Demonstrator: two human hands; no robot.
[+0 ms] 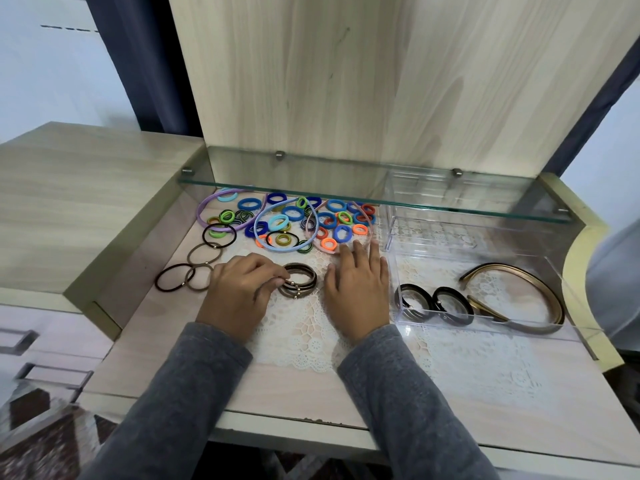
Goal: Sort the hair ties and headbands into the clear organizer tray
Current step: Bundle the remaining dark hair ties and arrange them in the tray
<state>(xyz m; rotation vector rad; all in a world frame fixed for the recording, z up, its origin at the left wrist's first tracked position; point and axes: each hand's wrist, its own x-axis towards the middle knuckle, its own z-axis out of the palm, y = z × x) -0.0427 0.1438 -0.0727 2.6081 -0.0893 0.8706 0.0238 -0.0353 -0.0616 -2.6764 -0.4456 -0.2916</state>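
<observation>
Now left hand (239, 292) pinches ties (300, 267); right (356, 292) — flat.

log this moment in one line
left hand pinches brown hair ties | right hand flat on mat | tray: black ties, gold headbands

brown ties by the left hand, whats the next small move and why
Probably lift the brown ties pinched by the left hand and carry them right into the tray: they are stacked, the black ties already lie there, and the right hand rests flat.

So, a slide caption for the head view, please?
Left hand pinches stacked brown hair ties, right hand flat beside them, clear tray at right.
</observation>
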